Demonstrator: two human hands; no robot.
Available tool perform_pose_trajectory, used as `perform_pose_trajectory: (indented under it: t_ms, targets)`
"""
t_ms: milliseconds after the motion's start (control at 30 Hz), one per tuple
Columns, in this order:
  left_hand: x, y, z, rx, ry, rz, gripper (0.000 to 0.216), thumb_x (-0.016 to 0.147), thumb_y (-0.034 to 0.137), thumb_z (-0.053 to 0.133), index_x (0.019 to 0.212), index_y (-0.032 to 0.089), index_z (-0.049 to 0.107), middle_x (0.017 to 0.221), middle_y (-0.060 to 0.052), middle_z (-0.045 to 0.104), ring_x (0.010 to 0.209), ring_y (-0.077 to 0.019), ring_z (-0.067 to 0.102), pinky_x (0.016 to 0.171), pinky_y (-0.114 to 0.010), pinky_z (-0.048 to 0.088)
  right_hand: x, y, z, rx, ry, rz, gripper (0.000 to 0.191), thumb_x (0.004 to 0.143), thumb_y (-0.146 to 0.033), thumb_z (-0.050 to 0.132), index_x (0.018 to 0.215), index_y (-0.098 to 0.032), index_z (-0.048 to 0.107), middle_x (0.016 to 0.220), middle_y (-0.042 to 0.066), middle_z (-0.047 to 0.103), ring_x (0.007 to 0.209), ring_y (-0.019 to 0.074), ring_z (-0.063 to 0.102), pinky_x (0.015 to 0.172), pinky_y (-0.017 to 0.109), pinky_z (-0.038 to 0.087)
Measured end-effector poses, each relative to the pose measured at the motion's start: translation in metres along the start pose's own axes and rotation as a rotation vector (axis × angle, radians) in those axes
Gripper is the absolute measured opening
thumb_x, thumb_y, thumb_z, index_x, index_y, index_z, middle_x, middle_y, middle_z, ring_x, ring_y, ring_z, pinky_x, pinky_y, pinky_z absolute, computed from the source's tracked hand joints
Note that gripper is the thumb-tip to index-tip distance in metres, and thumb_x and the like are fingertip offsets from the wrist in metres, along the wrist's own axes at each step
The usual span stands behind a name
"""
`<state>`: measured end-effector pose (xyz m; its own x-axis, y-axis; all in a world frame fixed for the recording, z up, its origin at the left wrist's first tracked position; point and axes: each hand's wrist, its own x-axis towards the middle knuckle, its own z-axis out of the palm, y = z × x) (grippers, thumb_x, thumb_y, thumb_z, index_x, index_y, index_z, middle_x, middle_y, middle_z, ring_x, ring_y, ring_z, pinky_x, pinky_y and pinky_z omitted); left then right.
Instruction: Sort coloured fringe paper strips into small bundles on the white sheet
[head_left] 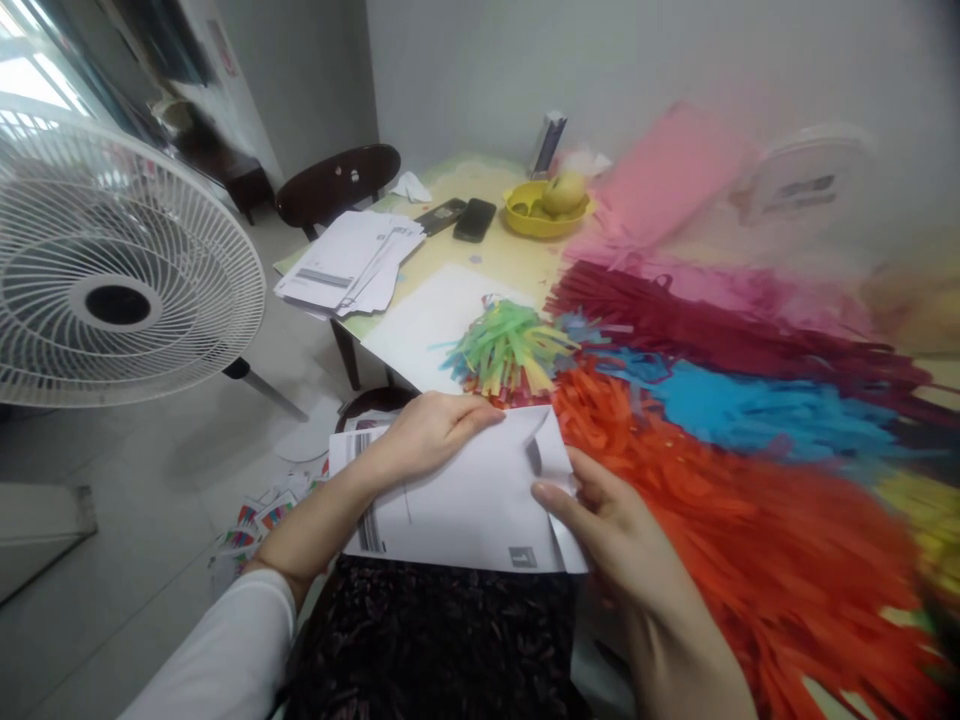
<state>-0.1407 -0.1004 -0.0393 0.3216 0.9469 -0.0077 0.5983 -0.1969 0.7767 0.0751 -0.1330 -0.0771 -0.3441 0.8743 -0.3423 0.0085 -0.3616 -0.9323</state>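
A white printed paper envelope (457, 510) is held in front of my lap, with dark stripes near its left end and a boxed "1" at the lower right. My left hand (431, 435) grips it along the upper edge, its fingertips partly hidden. At the right end, my right hand (600, 505) pinches the paper between thumb and fingers, beside a creased, raised flap. Just beyond the envelope, a bundle of green, yellow and blue paper strips (510, 345) rests on a white sheet (416, 325).
Orange strips (720, 530), blue strips (765, 405) and dark red strips (720, 315) spread over the table's right side. Farther back are stacked printed papers (337, 260), a phone (474, 220) and a yellow bowl (544, 222) with fruit. A fan (120, 300) stands left.
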Motion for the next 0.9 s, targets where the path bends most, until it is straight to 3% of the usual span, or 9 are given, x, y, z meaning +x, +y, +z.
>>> perform_pose_trajectory:
  t_ms: [233,367,433,567,667,733,800,900]
  targets:
    - [-0.001,0.002,0.002,0.125,0.015,-0.044,0.041,0.099,0.044,0.040,0.090,0.020,0.071,0.087,-0.002,0.073,0.078,-0.0165,0.063,0.069,-0.025,0.039,0.003,0.003,0.000,-0.017,0.017,-0.066,0.043,0.075,-0.046,0.077,0.109,-0.020,0.068,0.102,0.009,0.075,0.092,0.0269,0.072,0.076,0.036,0.059]
    - [-0.009,0.000,0.004,0.148,0.085,-0.077,0.042,0.099,0.046,0.039,0.091,0.019,0.070,0.090,-0.004,0.073,0.082,-0.0189,0.064,0.074,-0.027,0.041,0.004,0.000,-0.002,0.017,-0.038,0.014,0.048,0.078,-0.053,0.072,0.110,-0.018,0.071,0.089,0.010,0.076,0.082,0.0283,0.072,0.063,0.035,0.058]
    - [-0.012,-0.005,0.003,0.046,0.075,-0.066,0.042,0.099,0.046,0.039,0.093,0.018,0.070,0.091,-0.005,0.073,0.083,-0.0187,0.063,0.076,-0.027,0.043,0.006,-0.001,0.000,0.006,-0.038,0.015,0.047,0.079,-0.055,0.070,0.105,-0.017,0.073,0.083,0.009,0.075,0.076,0.0267,0.071,0.061,0.033,0.056]
    - [-0.015,-0.021,-0.004,-0.289,-0.025,-0.018,0.037,0.086,0.048,0.061,0.098,0.014,0.069,0.093,-0.006,0.071,0.084,-0.0181,0.063,0.074,-0.024,0.046,0.014,-0.001,0.014,-0.266,-0.033,-0.087,0.042,0.080,-0.056,0.065,0.090,-0.016,0.073,0.075,0.006,0.072,0.069,0.0224,0.067,0.058,0.029,0.052]
    - [-0.022,-0.037,-0.011,-0.270,-0.104,-0.050,0.032,0.079,0.044,0.070,0.075,0.013,0.068,0.070,0.000,0.063,0.068,-0.0135,0.056,0.061,-0.021,0.040,0.022,0.003,0.027,-0.512,-0.053,-0.211,0.039,0.085,-0.053,0.058,0.082,-0.017,0.072,0.073,0.004,0.071,0.066,0.0201,0.064,0.059,0.027,0.049]
    - [-0.030,-0.048,-0.016,-0.268,-0.126,-0.080,0.033,0.081,0.041,0.068,0.065,0.012,0.065,0.062,0.002,0.058,0.062,-0.0112,0.051,0.056,-0.020,0.036,0.028,0.007,0.034,-0.602,-0.177,-0.238,0.039,0.091,-0.051,0.052,0.080,-0.018,0.070,0.072,0.002,0.069,0.065,0.0185,0.063,0.059,0.026,0.047]
    - [-0.040,-0.061,-0.020,-0.302,-0.120,-0.095,0.028,0.081,0.038,0.068,0.071,0.012,0.069,0.067,0.000,0.063,0.065,-0.0122,0.055,0.060,-0.020,0.040,0.033,0.011,0.042,-0.661,-0.294,-0.238,0.043,0.095,-0.050,0.046,0.075,-0.019,0.067,0.066,0.001,0.064,0.060,0.0165,0.059,0.055,0.024,0.043]
    - [-0.051,-0.080,-0.025,-0.312,-0.096,-0.110,0.024,0.084,0.035,0.066,0.086,0.013,0.074,0.081,-0.003,0.072,0.076,-0.0158,0.063,0.070,-0.022,0.045,0.042,0.016,0.057,-0.736,-0.283,-0.278,0.047,0.098,-0.049,0.040,0.070,-0.019,0.064,0.059,0.000,0.059,0.053,0.0147,0.055,0.052,0.024,0.040]
